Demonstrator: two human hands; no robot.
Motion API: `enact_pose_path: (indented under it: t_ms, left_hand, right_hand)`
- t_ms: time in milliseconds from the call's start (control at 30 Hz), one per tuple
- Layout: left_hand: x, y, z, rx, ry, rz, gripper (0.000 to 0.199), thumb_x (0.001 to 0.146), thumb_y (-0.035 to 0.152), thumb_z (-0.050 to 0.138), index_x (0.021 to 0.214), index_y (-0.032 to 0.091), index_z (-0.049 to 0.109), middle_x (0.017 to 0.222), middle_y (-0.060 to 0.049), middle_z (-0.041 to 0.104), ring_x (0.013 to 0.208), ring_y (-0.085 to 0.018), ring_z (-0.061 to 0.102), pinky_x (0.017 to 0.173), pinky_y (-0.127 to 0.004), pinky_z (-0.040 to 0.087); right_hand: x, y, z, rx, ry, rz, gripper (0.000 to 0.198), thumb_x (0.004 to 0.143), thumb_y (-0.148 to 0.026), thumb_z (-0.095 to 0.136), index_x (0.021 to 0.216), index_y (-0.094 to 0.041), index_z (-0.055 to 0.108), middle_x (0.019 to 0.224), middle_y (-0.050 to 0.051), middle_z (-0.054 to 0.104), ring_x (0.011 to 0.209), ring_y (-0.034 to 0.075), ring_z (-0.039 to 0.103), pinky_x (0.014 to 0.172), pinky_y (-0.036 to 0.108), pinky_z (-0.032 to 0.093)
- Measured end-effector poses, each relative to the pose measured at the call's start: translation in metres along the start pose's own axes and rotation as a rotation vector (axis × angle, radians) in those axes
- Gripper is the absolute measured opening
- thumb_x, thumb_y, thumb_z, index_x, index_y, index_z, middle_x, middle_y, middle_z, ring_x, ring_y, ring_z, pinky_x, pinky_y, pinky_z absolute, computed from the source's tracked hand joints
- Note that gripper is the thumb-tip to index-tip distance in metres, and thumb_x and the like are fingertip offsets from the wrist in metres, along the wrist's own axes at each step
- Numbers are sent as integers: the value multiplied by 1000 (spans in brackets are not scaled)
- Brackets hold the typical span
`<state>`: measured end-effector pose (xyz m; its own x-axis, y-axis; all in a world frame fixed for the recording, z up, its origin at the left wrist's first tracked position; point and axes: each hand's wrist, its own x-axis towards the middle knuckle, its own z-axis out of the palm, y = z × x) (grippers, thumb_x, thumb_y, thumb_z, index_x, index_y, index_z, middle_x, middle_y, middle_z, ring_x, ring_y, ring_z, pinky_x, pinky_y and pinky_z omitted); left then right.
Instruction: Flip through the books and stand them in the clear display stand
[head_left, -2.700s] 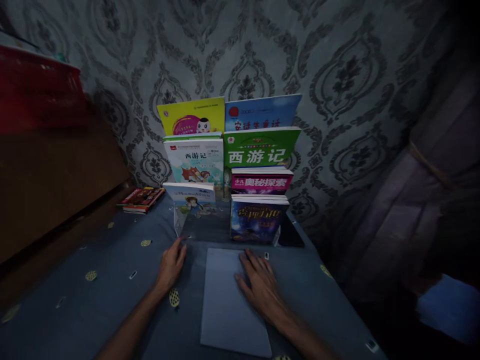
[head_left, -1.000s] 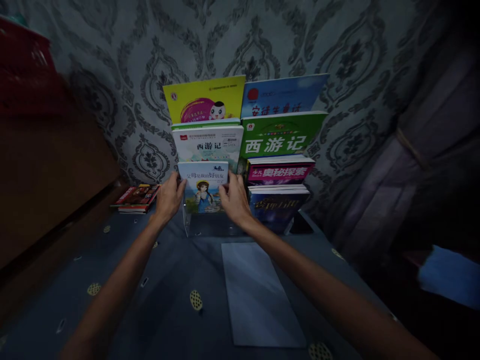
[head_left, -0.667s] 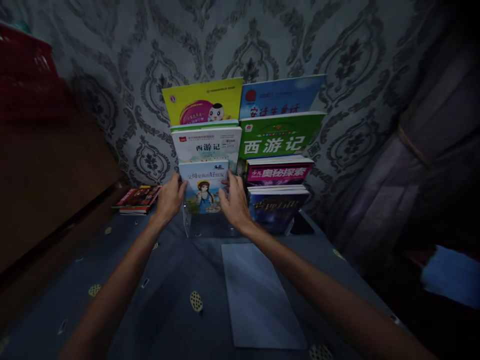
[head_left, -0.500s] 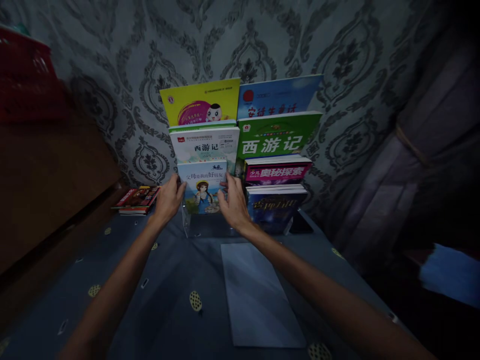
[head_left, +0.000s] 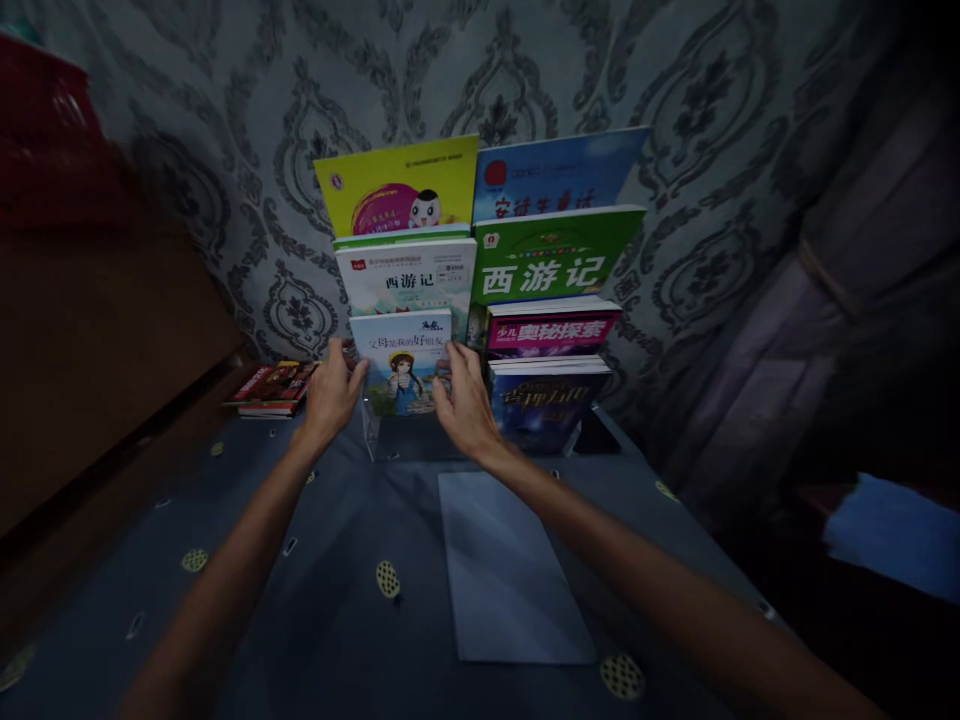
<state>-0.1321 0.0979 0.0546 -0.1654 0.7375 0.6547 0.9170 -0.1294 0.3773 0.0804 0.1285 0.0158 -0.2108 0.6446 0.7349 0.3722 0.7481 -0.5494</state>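
Observation:
Between my two hands stands a small book (head_left: pixel 405 375) with a girl in a yellow hat on its pale blue cover. My left hand (head_left: pixel 331 390) grips its left edge, fingers behind and thumb in front. At the right edge, my right hand (head_left: pixel 465 400) holds it the same way. The book is upright, in front of a white book (head_left: pixel 405 270) and a yellow book (head_left: pixel 397 170) in a clear stepped rack (head_left: pixel 371 430). The rack's right column holds a blue book (head_left: pixel 562 170), a green book (head_left: pixel 555 255), pink books (head_left: pixel 555 332) and dark blue books (head_left: pixel 547 405).
On the tablecloth (head_left: pixel 337 600) a blank pale sheet (head_left: pixel 510 570) lies before the rack. A short stack of books (head_left: pixel 274 390) sits at the left by a brown wooden panel (head_left: pixel 97 330). A curtain (head_left: pixel 750 400) hangs at the right; a dark flat object (head_left: pixel 600 437) lies beside the rack.
The view has tipped slightly, so the rack and books appear a little higher. Both hands stay on the small book, which keeps nearly the same place before the white one.

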Motion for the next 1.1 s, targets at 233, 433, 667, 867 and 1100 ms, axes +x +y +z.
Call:
enact_pose_path:
  t_ms: [233, 433, 667, 867, 1100]
  left_hand:
    - [-7, 9, -1, -30, 21, -36, 44, 94, 34, 56, 132, 16, 45, 93, -9, 69, 86, -28, 70, 80, -38, 53]
    - [-8, 10, 2, 33, 21, -28, 33, 96, 33, 50, 124, 17, 49, 99, -12, 71, 93, -30, 70, 81, -37, 52]
    - [5, 6, 7, 52, 27, -50, 27, 93, 33, 54, 116, 18, 51, 97, -11, 71, 91, -29, 69, 81, -37, 51]
    - [7, 5, 7, 51, 12, -4, 22, 93, 32, 53, 111, 19, 53, 99, -11, 71, 92, -29, 69, 81, -36, 51]
    - [0, 7, 5, 81, 19, -16, 29, 97, 37, 48, 117, 17, 52, 103, -13, 71, 95, -31, 70, 83, -40, 52]
  right_hand:
    - [-13, -1, -3, -18, -21, -25, 59, 96, -19, 42, 154, -17, 31, 150, 20, 38, 121, 27, 61, 112, 52, 49]
    - [-14, 1, -4, -27, -54, -23, 59, 94, -17, 42, 152, -16, 35, 151, 21, 38, 131, 29, 55, 114, 51, 47]
    - [-5, 6, 3, -51, -64, 32, 55, 91, -19, 47, 146, -17, 43, 148, 20, 42, 132, 31, 54, 115, 53, 44]
    - [-4, 6, 2, -62, -95, 65, 52, 91, -19, 46, 142, -12, 48, 146, 23, 44, 131, 32, 54, 115, 51, 44]
    - [-10, 7, 0, -47, -95, 53, 53, 91, -19, 45, 144, -11, 46, 146, 23, 43, 127, 31, 58, 112, 51, 46]
